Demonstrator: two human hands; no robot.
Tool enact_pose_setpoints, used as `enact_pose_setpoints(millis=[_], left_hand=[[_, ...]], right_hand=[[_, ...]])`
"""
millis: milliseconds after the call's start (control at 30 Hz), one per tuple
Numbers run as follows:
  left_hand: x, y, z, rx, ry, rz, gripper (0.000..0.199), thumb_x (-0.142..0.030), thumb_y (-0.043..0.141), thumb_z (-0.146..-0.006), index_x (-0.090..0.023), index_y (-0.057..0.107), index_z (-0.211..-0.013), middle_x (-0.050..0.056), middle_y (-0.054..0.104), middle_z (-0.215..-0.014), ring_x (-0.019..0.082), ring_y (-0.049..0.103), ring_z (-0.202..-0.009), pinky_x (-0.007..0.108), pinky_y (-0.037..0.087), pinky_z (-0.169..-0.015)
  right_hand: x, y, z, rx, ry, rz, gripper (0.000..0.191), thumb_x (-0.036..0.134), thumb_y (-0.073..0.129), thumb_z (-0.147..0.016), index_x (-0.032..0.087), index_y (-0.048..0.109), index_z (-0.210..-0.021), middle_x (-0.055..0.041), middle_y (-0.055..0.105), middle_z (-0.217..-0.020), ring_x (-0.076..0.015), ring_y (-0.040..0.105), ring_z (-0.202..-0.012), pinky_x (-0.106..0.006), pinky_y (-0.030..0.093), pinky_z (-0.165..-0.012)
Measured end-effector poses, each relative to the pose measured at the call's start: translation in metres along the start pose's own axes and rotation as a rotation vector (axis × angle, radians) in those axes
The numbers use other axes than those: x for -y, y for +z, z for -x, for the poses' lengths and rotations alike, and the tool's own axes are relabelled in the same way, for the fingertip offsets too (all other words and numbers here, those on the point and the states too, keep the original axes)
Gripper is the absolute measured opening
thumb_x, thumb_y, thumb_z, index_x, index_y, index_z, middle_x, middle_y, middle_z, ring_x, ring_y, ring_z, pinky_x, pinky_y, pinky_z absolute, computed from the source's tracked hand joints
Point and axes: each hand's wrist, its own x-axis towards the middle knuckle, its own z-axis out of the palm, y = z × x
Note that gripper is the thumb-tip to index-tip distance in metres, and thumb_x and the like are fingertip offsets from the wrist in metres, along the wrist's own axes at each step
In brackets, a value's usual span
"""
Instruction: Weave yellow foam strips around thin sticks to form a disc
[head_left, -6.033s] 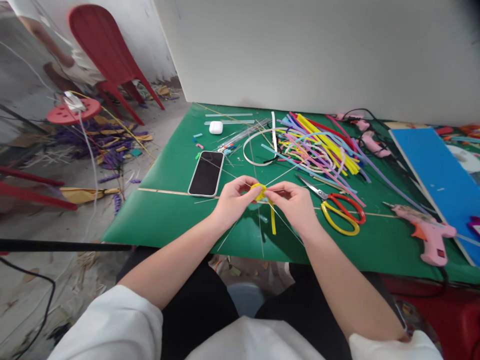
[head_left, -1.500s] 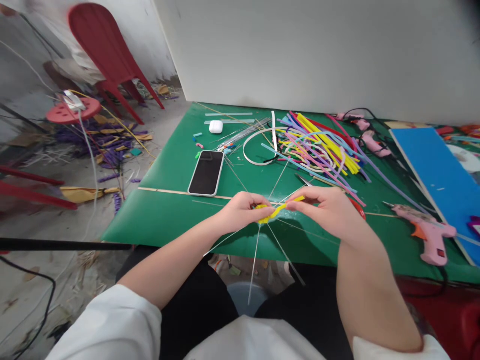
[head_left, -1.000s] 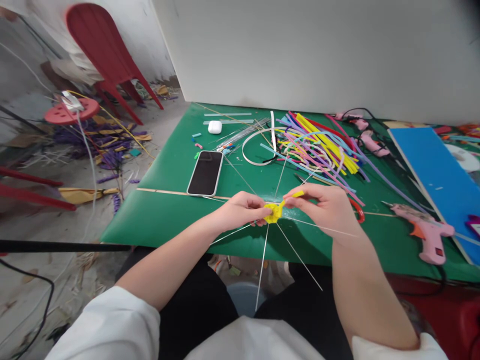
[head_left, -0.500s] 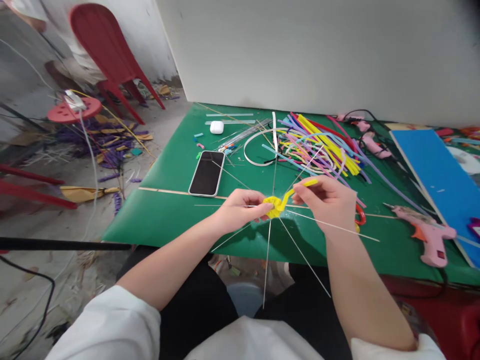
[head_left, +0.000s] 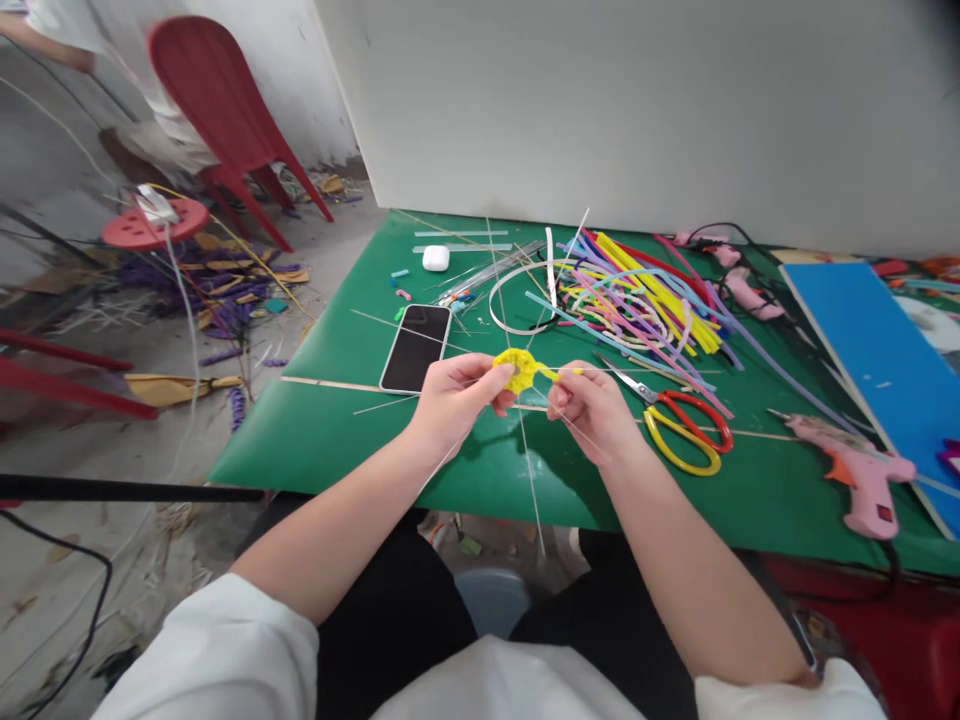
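Between thumb and fingers, my left hand pinches a small yellow woven disc. Thin pale rods stick out from the disc all round, like spokes. A yellow pipe cleaner runs from the disc's right side to my right hand, whose closed fingertips grip it. Both hands are above the green table near its front edge. Scissors with red and yellow handles lie right of my right hand. Behind my left hand a phone lies face up.
Behind the hands lies a heap of coloured pipe cleaners with a white headband. A white earphone case sits at the back left. Rightward are a pink glue gun and a blue board. A person sits on a red chair.
Both hands have moved left and slightly up with the disc, and the spokes have turned. My right hand has come lower, drawing the pipe cleaner level. The scissors are now uncovered.
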Motion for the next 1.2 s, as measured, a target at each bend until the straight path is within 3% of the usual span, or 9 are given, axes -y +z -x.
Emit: enact_pose_setpoints(millis=[100, 200, 300, 400, 567, 833, 900, 1067, 1200], left_hand=[[-0.001, -0.001, -0.002, 0.018, -0.013, -0.072, 0.019, -0.031, 0.066, -0.068, -0.012, 0.063, -0.065, 0.0, 0.061, -0.053, 0.009, 0.055, -0.044, 0.021, 0.045, -0.042], [0.001, -0.003, -0.002, 0.022, -0.011, -0.164, 0.02, -0.032, 0.065, -0.07, -0.012, 0.065, -0.071, 0.002, 0.064, -0.058, 0.01, 0.057, -0.049, 0.021, 0.046, -0.045], [0.005, -0.002, -0.002, 0.026, -0.026, -0.209, 0.021, -0.033, 0.064, -0.072, -0.012, 0.066, -0.073, 0.002, 0.065, -0.059, 0.011, 0.058, -0.051, 0.02, 0.046, -0.046], [0.008, 0.001, 0.0, 0.047, -0.038, -0.218, 0.022, -0.034, 0.064, -0.072, -0.012, 0.067, -0.074, 0.002, 0.065, -0.061, 0.011, 0.059, -0.053, 0.019, 0.046, -0.047], [0.012, 0.004, 0.001, 0.088, -0.02, -0.269, 0.026, -0.037, 0.064, -0.072, -0.013, 0.068, -0.076, 0.002, 0.066, -0.062, 0.01, 0.058, -0.053, 0.018, 0.046, -0.048], [0.014, 0.007, 0.002, 0.088, -0.037, -0.32, 0.026, -0.036, 0.06, -0.074, -0.013, 0.069, -0.082, 0.002, 0.065, -0.065, 0.01, 0.058, -0.058, 0.018, 0.046, -0.05], [0.009, 0.001, -0.001, 0.173, -0.053, -0.353, 0.026, -0.035, 0.06, -0.075, -0.014, 0.07, -0.087, 0.003, 0.066, -0.069, 0.011, 0.059, -0.061, 0.018, 0.047, -0.051], [-0.017, -0.04, -0.02, 0.607, -0.237, -0.302, 0.042, -0.027, 0.064, -0.072, -0.021, 0.059, -0.114, 0.007, 0.068, -0.096, 0.018, 0.063, -0.084, 0.026, 0.052, -0.066], [-0.026, -0.064, -0.03, 0.674, -0.299, -0.172, 0.051, -0.024, 0.06, -0.075, -0.023, 0.049, -0.125, 0.012, 0.061, -0.113, 0.02, 0.063, -0.09, 0.03, 0.053, -0.071]], right_hand=[[0.003, -0.005, 0.0, -0.044, -0.127, 0.292, 0.021, 0.035, 0.062, -0.071, 0.02, 0.059, -0.085, -0.0013, 0.063, -0.08, -0.0138, 0.06, -0.074, -0.03, 0.051, -0.066], [0.015, -0.01, 0.003, -0.096, -0.44, 0.782, 0.036, 0.033, 0.063, -0.073, 0.024, 0.059, -0.108, -0.0059, 0.056, -0.118, -0.0202, 0.049, -0.111, -0.041, 0.04, -0.093], [0.023, -0.011, 0.008, -0.051, -0.648, 1.042, 0.029, 0.033, 0.061, -0.077, 0.025, 0.064, -0.104, -0.0052, 0.055, -0.121, -0.0225, 0.041, -0.121, -0.046, 0.031, -0.101], [0.021, -0.006, 0.01, -0.039, -0.71, 1.014, 0.024, 0.031, 0.061, -0.077, 0.026, 0.066, -0.1, -0.0041, 0.064, -0.106, -0.0217, 0.047, -0.114, -0.044, 0.037, -0.097], [0.008, 0.0, 0.007, -0.039, -0.661, 0.753, 0.013, 0.024, 0.062, -0.077, 0.024, 0.071, -0.086, -0.0023, 0.069, -0.082, -0.0173, 0.059, -0.086, -0.035, 0.047, -0.082], [-0.001, -0.001, 0.003, -0.078, -0.255, 0.468, 0.019, 0.034, 0.066, -0.071, 0.019, 0.072, -0.081, -0.0035, 0.071, -0.075, -0.0177, 0.065, -0.07, -0.032, 0.052, -0.07], [0.0, -0.002, 0.002, -0.08, -0.224, 0.419, 0.019, 0.034, 0.067, -0.069, 0.018, 0.072, -0.079, -0.003, 0.071, -0.071, -0.0173, 0.065, -0.067, -0.031, 0.052, -0.067], [0.008, -0.006, -0.001, -0.106, -0.187, 0.31, 0.015, 0.03, 0.071, -0.064, 0.018, 0.071, -0.074, -0.002, 0.071, -0.068, -0.0163, 0.065, -0.06, -0.03, 0.053, -0.061], [0.012, -0.008, 0.0, -0.071, -0.131, 0.288, 0.013, 0.026, 0.073, -0.061, 0.018, 0.071, -0.07, -0.0012, 0.071, -0.066, -0.0155, 0.065, -0.058, -0.029, 0.053, -0.06]])
